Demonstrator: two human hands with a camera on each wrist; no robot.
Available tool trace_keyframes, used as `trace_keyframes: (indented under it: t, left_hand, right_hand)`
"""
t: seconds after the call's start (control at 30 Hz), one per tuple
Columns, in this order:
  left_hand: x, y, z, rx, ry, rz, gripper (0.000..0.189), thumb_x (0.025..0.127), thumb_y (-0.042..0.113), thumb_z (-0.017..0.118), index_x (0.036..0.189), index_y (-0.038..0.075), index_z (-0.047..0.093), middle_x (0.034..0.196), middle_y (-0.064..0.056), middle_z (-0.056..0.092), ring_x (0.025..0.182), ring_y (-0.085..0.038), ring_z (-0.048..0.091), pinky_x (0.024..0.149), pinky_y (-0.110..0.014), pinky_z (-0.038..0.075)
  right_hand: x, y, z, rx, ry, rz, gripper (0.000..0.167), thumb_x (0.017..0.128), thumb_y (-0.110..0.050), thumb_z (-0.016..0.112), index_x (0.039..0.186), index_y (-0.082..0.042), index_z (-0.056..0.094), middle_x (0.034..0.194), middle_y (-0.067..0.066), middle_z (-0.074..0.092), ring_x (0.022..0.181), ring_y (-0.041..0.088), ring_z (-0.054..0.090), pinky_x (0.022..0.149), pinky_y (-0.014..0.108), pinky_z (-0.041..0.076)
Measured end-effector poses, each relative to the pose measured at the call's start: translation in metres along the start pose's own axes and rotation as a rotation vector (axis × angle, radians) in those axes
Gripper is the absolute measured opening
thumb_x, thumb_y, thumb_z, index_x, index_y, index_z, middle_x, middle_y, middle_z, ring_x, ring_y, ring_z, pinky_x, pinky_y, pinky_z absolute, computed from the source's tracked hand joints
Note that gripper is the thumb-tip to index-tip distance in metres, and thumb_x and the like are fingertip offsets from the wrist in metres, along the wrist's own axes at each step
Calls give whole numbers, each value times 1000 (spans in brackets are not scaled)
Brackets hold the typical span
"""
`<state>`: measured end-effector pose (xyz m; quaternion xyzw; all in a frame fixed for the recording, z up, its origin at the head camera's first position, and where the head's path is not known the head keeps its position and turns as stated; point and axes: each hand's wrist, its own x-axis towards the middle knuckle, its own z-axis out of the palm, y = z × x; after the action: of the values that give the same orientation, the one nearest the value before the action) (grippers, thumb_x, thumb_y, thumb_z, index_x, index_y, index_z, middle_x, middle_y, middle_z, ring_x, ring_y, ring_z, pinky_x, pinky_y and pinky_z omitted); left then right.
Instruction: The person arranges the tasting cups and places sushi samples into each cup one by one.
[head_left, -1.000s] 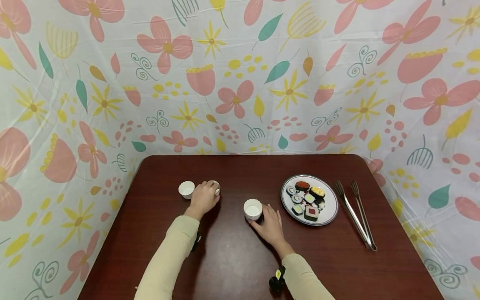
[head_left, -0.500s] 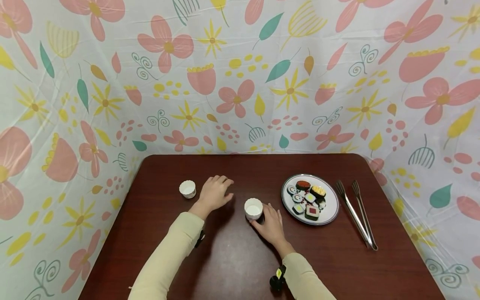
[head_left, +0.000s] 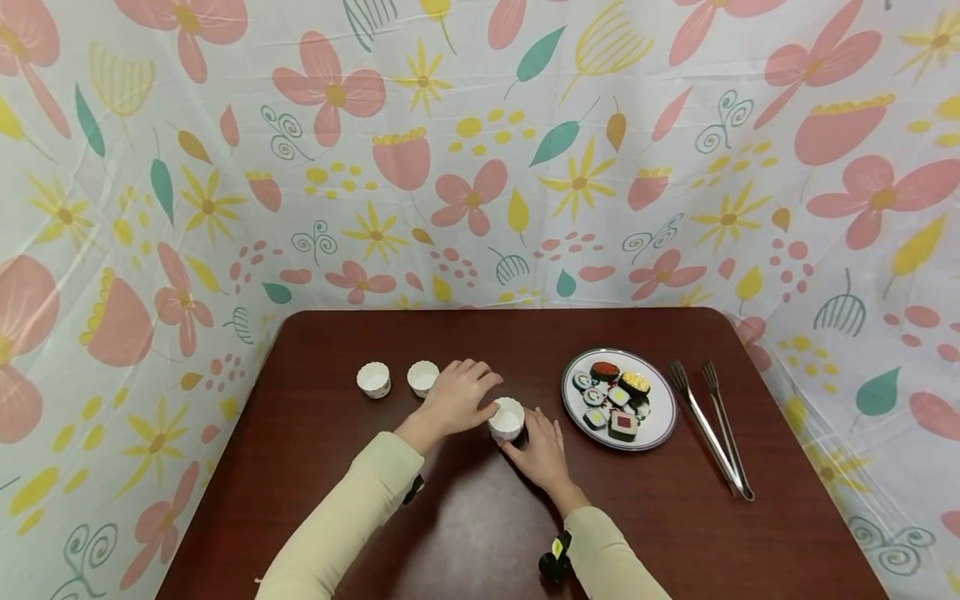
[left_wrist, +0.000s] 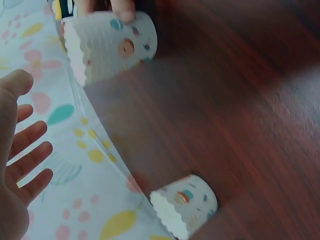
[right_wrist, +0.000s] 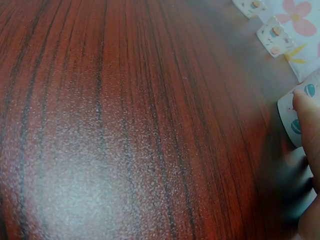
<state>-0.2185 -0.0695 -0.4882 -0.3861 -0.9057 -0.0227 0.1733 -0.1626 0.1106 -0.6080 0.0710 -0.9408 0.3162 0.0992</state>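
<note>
My right hand grips a white paper baking cup that stands upright at the table's middle, thumb and fingers on its side. The cup has a scalloped rim and small coloured prints, clearest on this baking cup in the left wrist view. Just left of it, my left hand hovers with fingers extended, its thumb near the cup's rim; I cannot tell whether they touch. It holds nothing. Two more baking cups stand farther left, the middle one close behind my left hand and the leftmost one beside it.
A round white plate with dark rim lines holds several sushi pieces to the right of my right hand. Metal tongs lie spread beyond it. A flowered cloth hangs behind the dark wooden table.
My left hand has let go of the middle baking cup and moved right, towards the cup in my right hand. The right hand has kept its grip and place.
</note>
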Motion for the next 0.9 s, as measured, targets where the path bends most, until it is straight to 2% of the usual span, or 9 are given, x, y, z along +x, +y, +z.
trace_keyframes:
  t: [0.4,0.67,0.9]
  left_hand:
    - [-7,30,7,26,-81,127,34,79,43,67,104,20,65,99,4,61,91,-15,55,83,-31,44]
    - [-12,35,18,70,-47,165,26,76,39,69,94,21,67,96,5,63,86,-14,56,77,-29,45]
    - [-14,37,23,119,-87,166,18,78,37,68,89,22,68,90,7,63,84,-13,57,77,-29,44]
  right_hand:
    - [-1,-1,-2,11,-11,6,65,75,-37,73,129,-9,49,130,13,52,128,36,38,103,63,20]
    - [-1,-1,-2,17,0,6,65,73,-33,75,128,-8,50,129,14,52,128,36,39,102,63,21]
    - [-1,-2,-2,18,-6,14,65,75,-36,73,128,-9,50,129,14,52,128,36,39,103,62,21]
